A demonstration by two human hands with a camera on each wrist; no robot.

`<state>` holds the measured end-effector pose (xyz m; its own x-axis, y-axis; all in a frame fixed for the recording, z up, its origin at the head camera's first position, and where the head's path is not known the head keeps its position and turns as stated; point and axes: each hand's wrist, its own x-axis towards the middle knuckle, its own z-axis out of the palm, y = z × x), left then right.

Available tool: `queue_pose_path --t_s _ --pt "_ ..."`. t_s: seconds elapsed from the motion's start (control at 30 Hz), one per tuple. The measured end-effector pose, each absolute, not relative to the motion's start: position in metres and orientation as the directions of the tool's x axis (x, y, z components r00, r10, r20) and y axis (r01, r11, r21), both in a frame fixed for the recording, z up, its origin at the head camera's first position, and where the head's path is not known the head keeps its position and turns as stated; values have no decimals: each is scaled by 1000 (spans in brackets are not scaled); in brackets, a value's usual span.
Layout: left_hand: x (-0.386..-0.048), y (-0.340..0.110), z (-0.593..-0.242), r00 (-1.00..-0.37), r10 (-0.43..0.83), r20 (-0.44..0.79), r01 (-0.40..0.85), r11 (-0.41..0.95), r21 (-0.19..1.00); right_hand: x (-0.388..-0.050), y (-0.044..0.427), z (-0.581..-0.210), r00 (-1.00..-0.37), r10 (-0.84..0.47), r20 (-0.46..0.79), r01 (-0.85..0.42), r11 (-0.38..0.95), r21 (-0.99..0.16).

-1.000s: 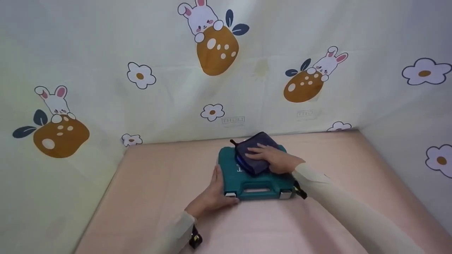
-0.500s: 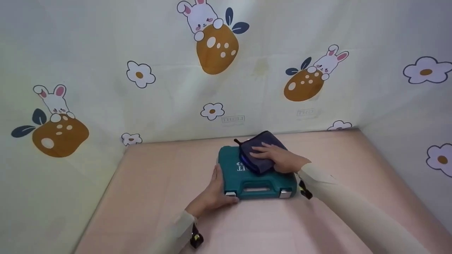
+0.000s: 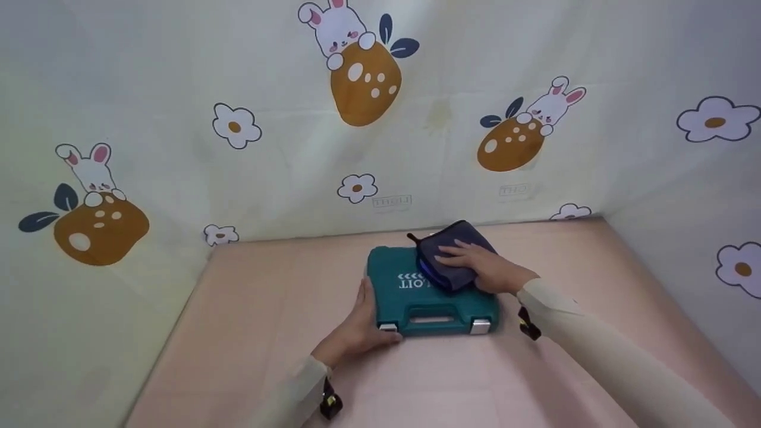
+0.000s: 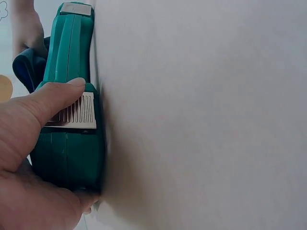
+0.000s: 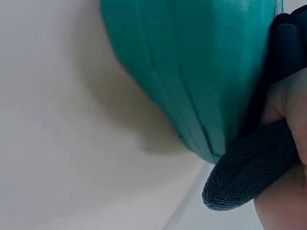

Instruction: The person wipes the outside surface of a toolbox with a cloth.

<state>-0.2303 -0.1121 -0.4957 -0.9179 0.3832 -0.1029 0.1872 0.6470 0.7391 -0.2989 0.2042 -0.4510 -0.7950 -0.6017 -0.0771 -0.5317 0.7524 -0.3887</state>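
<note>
A green hard carrying case [image 3: 389,300] with a front handle and two silver latches lies flat before me. My left hand [image 3: 357,330] grips its near left corner; the left wrist view shows the thumb [image 4: 60,98] across a latch [image 4: 76,112]. On the lid's right part lies a folded dark blue cloth [image 3: 443,241] with a black loop. My right hand [image 3: 484,267] presses on this cloth, fingers spread and fairly straight in the head view. Fuzzy cloth bulges around the thumb [image 5: 278,103] in the right wrist view. White lettering shows on the lid, partly covered by the cloth.
The case rests on a table with a pale pink cover [image 3: 285,285]. Behind and at both sides hangs a light curtain [image 3: 285,178] printed with rabbits and flowers. Straps with small black devices [image 3: 331,401] sit at both wrists.
My right hand has slid the blue cloth rightward over the lid, uncovering more of the white lettering. My left hand and the case have stayed in place.
</note>
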Motion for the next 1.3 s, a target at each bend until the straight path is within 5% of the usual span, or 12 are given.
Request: queue_pose_path --t_s 1.3 --pt "-229 -112 -499 -919 389 -69 209 628 749 -248 212 -463 -852 -519 60 -485 744 -460"
